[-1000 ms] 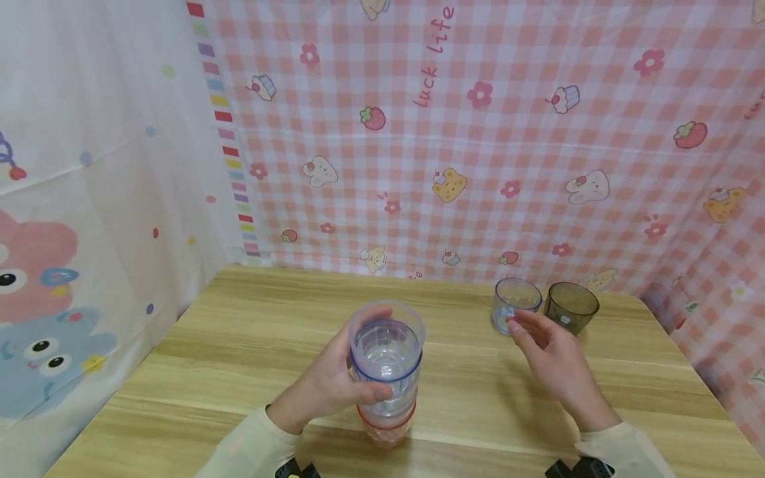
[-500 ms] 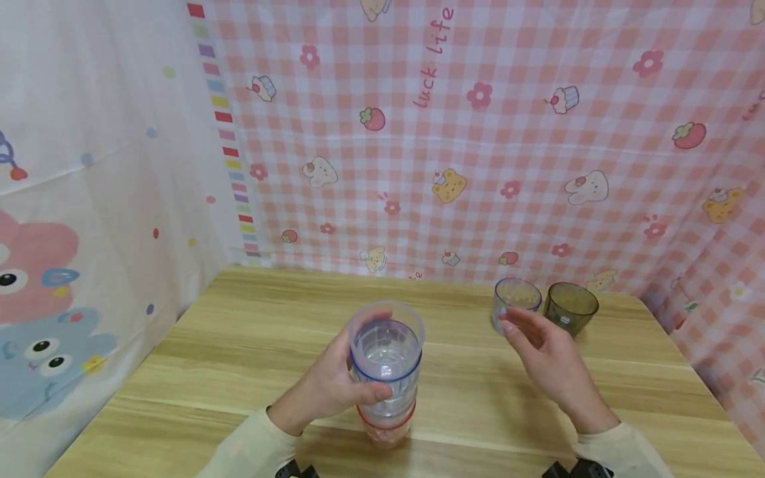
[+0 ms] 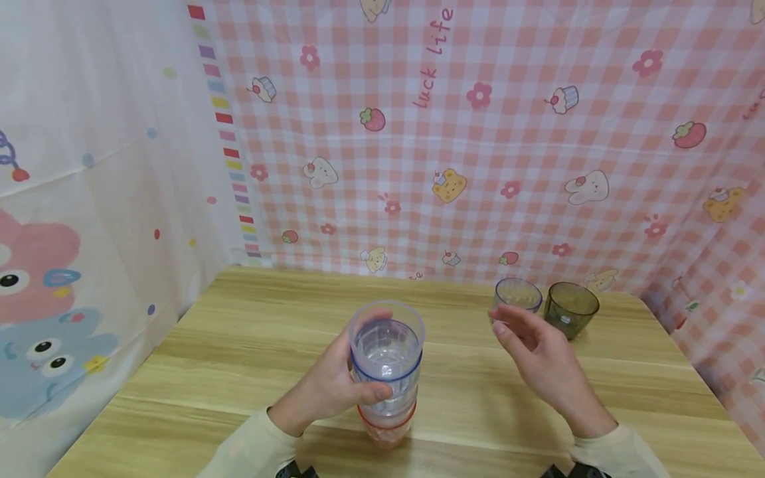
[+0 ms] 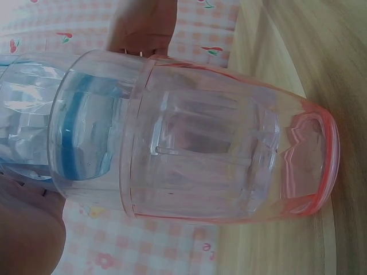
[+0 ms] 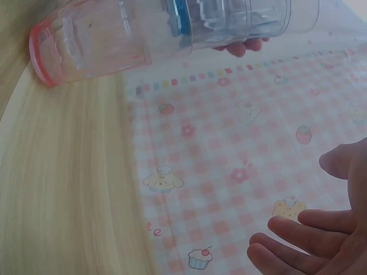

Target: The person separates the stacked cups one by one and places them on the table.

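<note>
My left hand (image 3: 325,378) grips a stack of nested see-through cups (image 3: 388,392) around its upper part, thumb in front. The bottom cup is pink-red tinted (image 4: 309,154) and stands on the table; blue-rimmed and clear cups sit above it. In the right wrist view, fingertips (image 5: 243,47) show behind the stack. Holding nothing, my right hand (image 3: 546,362) hovers over the table with its fingers loosely extended. It partly covers a clear cup with a blue rim (image 3: 518,293) farther back. To that cup's right stands a dark olive-tinted cup (image 3: 570,312).
The wood-grain table (image 3: 269,318) carries the cups. Behind it hangs a pink checked cloth (image 3: 418,146), with a white cartoon-print cloth (image 3: 143,179) on the left. The checked cloth also borders the right side.
My right hand has drifted slightly left, its fingertips moving across the front of the blue-rimmed cup toward its left side. My left hand and the stack stay where they were.
</note>
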### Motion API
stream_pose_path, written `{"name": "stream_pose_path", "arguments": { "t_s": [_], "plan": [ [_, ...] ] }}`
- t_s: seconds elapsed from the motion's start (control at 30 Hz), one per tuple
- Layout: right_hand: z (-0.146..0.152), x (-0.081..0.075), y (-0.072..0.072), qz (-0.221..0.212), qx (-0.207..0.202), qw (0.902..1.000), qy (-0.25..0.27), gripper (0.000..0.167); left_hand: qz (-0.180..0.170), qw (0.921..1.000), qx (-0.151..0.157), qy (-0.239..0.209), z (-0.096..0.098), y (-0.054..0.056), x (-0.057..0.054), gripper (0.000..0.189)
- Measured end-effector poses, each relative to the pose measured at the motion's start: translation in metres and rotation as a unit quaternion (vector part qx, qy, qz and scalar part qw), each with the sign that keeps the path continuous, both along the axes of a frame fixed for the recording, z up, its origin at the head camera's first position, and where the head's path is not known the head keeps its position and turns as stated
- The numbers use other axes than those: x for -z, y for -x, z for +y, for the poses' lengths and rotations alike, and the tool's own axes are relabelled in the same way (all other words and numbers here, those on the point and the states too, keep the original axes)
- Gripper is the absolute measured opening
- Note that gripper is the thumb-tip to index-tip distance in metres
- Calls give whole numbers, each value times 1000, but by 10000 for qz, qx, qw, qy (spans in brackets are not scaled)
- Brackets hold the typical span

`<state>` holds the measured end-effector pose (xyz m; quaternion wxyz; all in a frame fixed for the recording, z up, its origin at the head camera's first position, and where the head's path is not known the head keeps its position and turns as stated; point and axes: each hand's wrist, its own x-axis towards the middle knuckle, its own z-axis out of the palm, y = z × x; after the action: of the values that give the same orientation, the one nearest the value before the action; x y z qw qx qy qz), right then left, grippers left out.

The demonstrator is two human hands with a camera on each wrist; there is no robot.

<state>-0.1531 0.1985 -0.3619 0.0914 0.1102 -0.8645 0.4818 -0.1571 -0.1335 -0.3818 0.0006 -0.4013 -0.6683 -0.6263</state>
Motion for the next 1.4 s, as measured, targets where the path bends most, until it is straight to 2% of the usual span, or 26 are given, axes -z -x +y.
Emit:
{"name": "stream_pose_path", "arguments": {
  "t_s": [0.3, 0.8, 1.1, 1.4],
  "plan": [
    [-12, -6, -6, 465, -298, 9979, 348, 40, 54, 10000, 6, -9, 0, 1, 0, 93],
    [-28, -13, -14, 1099, -830, 9893, 480, 34, 127, 9999, 14, -38, -1, 1, 3, 91],
    [-35, -17, -18, 1255, -1018, 9853, 550, 34, 36, 9999, 42, -89, 0, 1, 4, 90],
    [-42, -22, -25, 1271, -1213, 9818, 727, 36, 112, 9999, 88, -83, 0, 1, 3, 88]
  ]
}}
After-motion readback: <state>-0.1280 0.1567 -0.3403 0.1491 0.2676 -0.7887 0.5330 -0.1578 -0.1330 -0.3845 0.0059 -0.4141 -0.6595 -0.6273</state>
